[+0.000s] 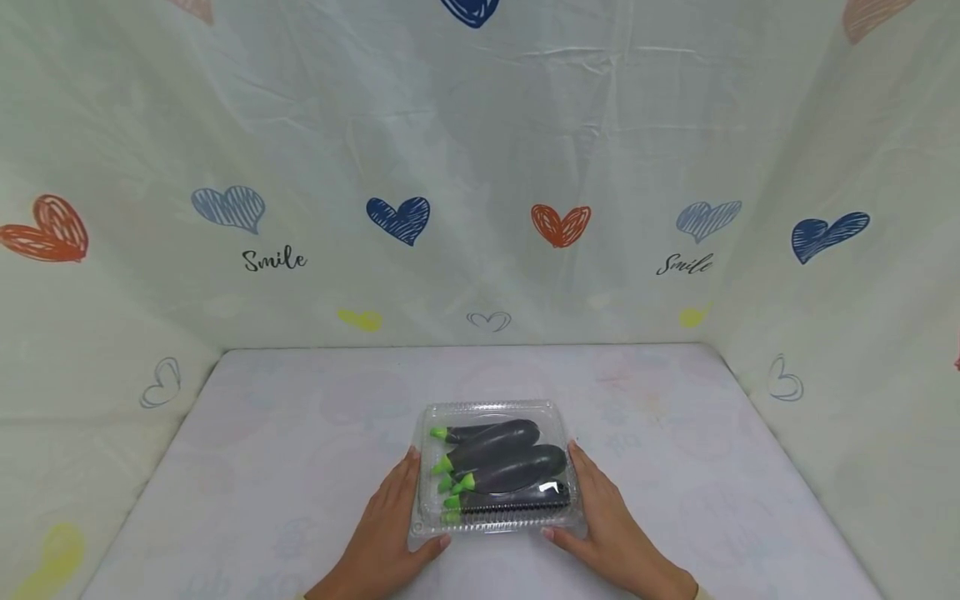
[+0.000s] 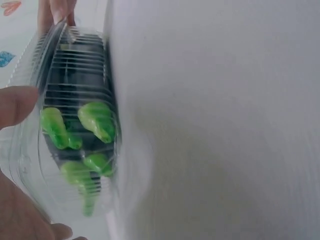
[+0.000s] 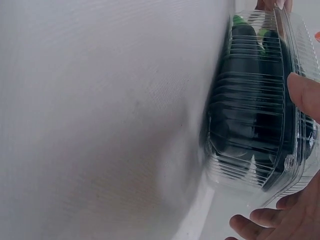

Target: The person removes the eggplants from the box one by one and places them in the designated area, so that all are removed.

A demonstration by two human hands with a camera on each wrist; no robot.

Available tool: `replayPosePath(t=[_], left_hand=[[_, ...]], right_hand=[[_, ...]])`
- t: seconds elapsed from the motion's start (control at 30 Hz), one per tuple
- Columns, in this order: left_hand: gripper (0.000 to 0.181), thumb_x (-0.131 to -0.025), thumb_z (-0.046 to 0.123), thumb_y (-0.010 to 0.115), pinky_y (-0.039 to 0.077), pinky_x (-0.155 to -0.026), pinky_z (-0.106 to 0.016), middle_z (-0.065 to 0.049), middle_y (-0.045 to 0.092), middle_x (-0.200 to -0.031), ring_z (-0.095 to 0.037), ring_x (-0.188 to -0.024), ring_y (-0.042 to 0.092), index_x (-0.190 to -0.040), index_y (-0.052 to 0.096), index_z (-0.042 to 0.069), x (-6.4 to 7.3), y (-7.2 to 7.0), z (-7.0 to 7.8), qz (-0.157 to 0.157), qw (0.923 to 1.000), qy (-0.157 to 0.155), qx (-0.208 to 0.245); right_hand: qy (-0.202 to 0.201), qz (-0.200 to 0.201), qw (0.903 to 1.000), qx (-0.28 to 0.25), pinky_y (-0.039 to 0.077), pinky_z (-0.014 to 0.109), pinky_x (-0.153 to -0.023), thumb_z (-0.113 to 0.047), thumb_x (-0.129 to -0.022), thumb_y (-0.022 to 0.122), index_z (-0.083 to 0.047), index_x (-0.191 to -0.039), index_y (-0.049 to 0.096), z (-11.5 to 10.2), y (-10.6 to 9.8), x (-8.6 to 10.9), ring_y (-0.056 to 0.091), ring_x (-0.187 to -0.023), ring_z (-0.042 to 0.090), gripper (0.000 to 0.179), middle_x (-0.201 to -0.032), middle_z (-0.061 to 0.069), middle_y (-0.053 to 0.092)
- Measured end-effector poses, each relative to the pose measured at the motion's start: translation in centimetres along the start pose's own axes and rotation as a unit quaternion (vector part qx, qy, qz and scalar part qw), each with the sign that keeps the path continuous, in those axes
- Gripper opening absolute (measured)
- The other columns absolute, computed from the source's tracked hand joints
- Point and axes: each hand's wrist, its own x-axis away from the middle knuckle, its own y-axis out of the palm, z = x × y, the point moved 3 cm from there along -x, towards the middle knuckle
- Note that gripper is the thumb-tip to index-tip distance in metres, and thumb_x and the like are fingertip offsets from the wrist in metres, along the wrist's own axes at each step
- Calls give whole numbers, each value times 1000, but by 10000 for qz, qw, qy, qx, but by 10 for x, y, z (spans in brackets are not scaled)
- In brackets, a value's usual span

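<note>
left hand [image 1: 386, 533] and right hand [image 1: 611, 529] flank the clear clamshell box [image 1: 495, 467] of eggplants [image 1: 498, 467] on the bench [image 1: 262, 467], fingers straight, pressing its sides (thin, flexible, likely slippery); best held by the rim.

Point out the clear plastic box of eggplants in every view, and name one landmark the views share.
Head: the clear plastic box sits low at centre on the table, between the left hand and the right hand.
Left wrist: the box is at the left edge, green stems toward the camera.
Right wrist: the box is at the right side.
Shared landmark: the green stems.
</note>
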Motion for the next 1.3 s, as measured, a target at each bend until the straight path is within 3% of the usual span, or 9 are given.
replayPosePath(t=[0.2,0.4,0.9,1.3], left_hand=[[107,-89,47,78,31,-121,-67,-21,24,-172,-44,-155,29,-164,22,-6,1,0,2,172,9998,87,59],[111,-89,51,78,28,-122,-69,-22,23,-172,-45,-157,26,-165,20,-5,1,2,3,61,9998,-84,180],[119,-83,53,84,28,-123,-66,-22,23,-172,-44,-155,28,-165,20,-6,-2,3,5,143,9989,-349,280],[116,-82,41,90,30,-122,-65,-25,27,-170,-45,-154,30,-163,23,-8,-2,2,6,347,9988,-178,302]], right_hand=[[138,-76,9998,-150,42,68,-110,-42,-86,86,3,-164,22,-1,1,1,44,-146,46,110,-166,22,37],[188,-128,9994,-243,41,70,-111,-41,-87,85,2,-165,21,-1,1,1,41,-147,47,109,-166,23,35],[180,-218,9990,-347,39,72,-111,-41,-90,82,4,-164,18,-2,0,-1,39,-147,51,108,-166,26,32],[238,-281,9984,-436,38,73,-112,-41,-90,82,2,-165,17,-1,0,-2,37,-148,52,108,-167,26,31]])
